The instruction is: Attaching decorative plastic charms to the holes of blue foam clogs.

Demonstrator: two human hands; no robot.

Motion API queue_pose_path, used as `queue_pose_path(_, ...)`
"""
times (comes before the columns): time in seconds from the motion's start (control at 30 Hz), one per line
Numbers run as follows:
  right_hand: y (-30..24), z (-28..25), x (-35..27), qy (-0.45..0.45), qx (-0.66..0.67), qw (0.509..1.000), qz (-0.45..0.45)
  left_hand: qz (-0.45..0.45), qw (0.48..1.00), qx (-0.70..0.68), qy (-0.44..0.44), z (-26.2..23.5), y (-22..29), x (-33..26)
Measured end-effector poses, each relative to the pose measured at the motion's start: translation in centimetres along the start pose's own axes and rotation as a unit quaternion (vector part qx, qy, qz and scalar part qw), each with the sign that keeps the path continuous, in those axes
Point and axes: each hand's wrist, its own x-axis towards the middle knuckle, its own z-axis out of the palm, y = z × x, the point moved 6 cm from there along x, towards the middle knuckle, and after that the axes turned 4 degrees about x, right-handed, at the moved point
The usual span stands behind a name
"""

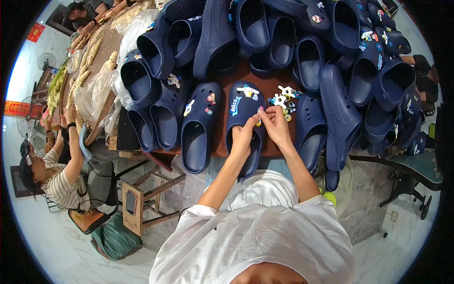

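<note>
A navy clog (245, 101) stands on the brown table top in front of me, with a white character charm and a blue lettered charm on its upper. My left hand (242, 138) grips it at the foot opening, fingers reaching inside and partly hidden. At the right side of the upper, my right hand (275, 124) pinches a small pinkish charm (259, 113) against the clog; its exact shape is covered by fingers. Just right of it lies a loose pile of charms (284, 98) in white, black and yellow. Left of my hands is another navy clog (199, 128) bearing several charms.
Many navy clogs (253, 26) are heaped along the back and right of the table. A clog (332, 118) leans on its side at right. A wooden stool (134, 208) with a phone stands lower left. Two people work at a long table (111, 35) at left.
</note>
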Motion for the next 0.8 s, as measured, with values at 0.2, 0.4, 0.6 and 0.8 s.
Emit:
queue_pose_path(0.2,0.3,-0.2,-1.2,-0.037,-0.099,0.994,0.037,0.019,0.999,-0.008,0.030,-1.0,-0.6,-2.8)
queue_pose_path(0.4,-3.7,0.5,-2.4,-0.034,-0.164,0.985,-0.038,-0.016,0.999,-0.001,0.048,-1.2,-0.9,-2.2)
queue_pose_path(0.6,-5.1,0.5,-1.7,-0.049,-0.286,0.949,-0.127,-0.012,0.999,-0.009,0.053,-1.8,-1.5,-1.5)
queue_pose_path(0.8,-2.4,-0.4,-1.1,-0.074,-0.217,0.972,-0.055,-0.058,0.998,-0.019,0.013,-1.2,-0.4,-2.1)
